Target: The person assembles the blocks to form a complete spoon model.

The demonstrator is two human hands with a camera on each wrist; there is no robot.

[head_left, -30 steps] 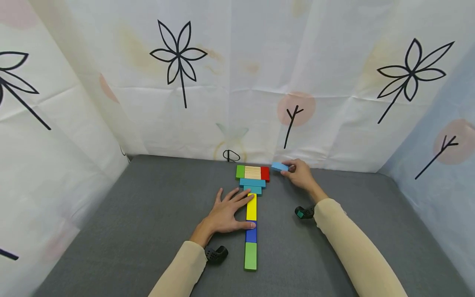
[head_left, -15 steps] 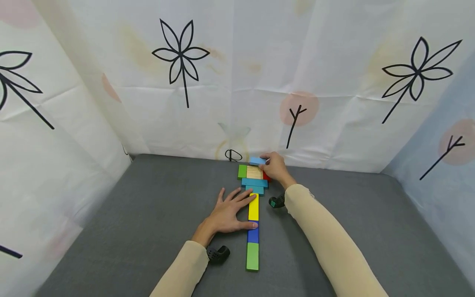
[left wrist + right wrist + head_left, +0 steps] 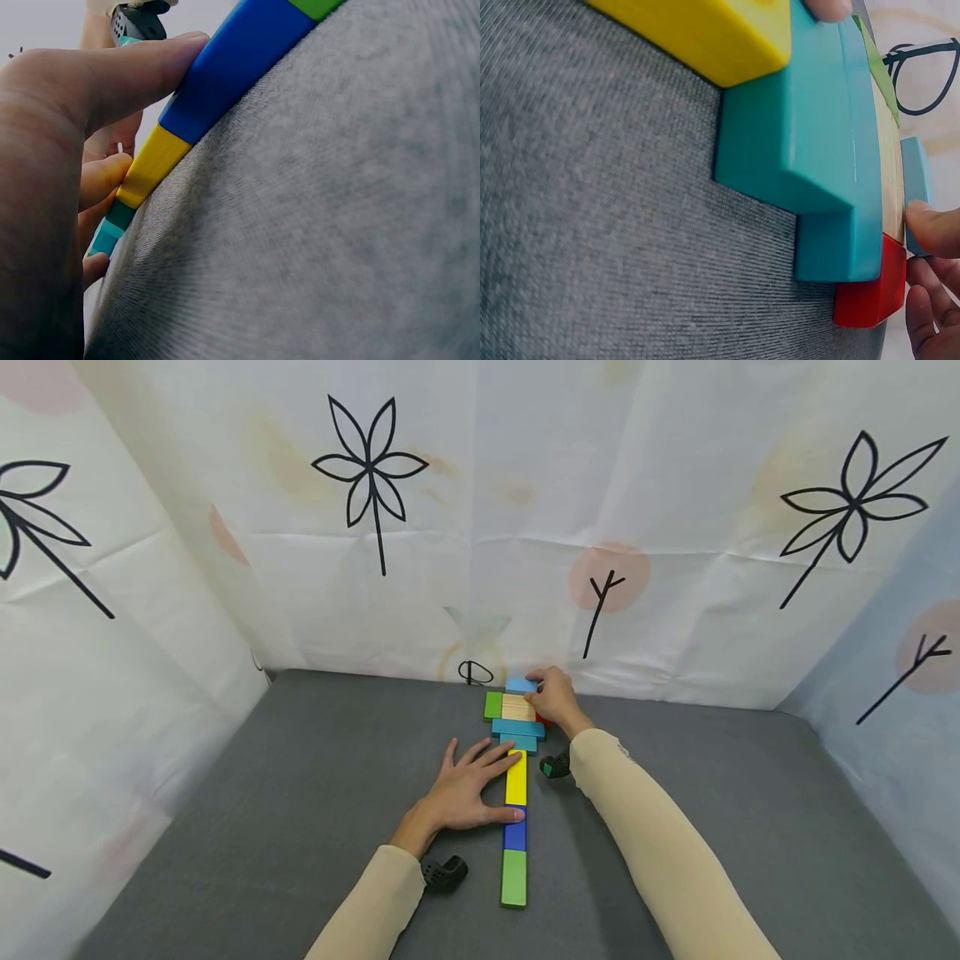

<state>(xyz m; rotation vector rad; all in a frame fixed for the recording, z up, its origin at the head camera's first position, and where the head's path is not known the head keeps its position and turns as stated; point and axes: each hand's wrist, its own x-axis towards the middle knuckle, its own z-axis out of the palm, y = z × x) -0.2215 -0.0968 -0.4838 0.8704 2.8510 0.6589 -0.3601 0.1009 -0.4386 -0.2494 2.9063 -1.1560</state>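
My right hand (image 3: 557, 697) pinches a light blue block (image 3: 519, 685) at the far end of a row of blocks, against the back edge of a plain wood block (image 3: 516, 707). A small green block (image 3: 492, 706) flanks the wood on its left; a red block (image 3: 866, 300), partly hidden by my hand in the head view, is on its right. Nearer lie two teal blocks (image 3: 517, 727), one before the other. With fingers spread, my left hand (image 3: 459, 797) touches the yellow block (image 3: 516, 787), its thumb on the dark blue block (image 3: 515, 837). A longer green block (image 3: 513, 878) ends the row.
The blocks lie on a grey cloth-covered table (image 3: 337, 777). White printed curtains (image 3: 480, 527) with flower drawings stand close behind the far edge and along both sides. A black strap device (image 3: 445, 872) is on the left wrist, another (image 3: 555, 766) on the right.
My right hand has carried the light blue block leftward from beside the row to behind the wood block, and lowered it slightly there. The left hand has kept its place on the row.
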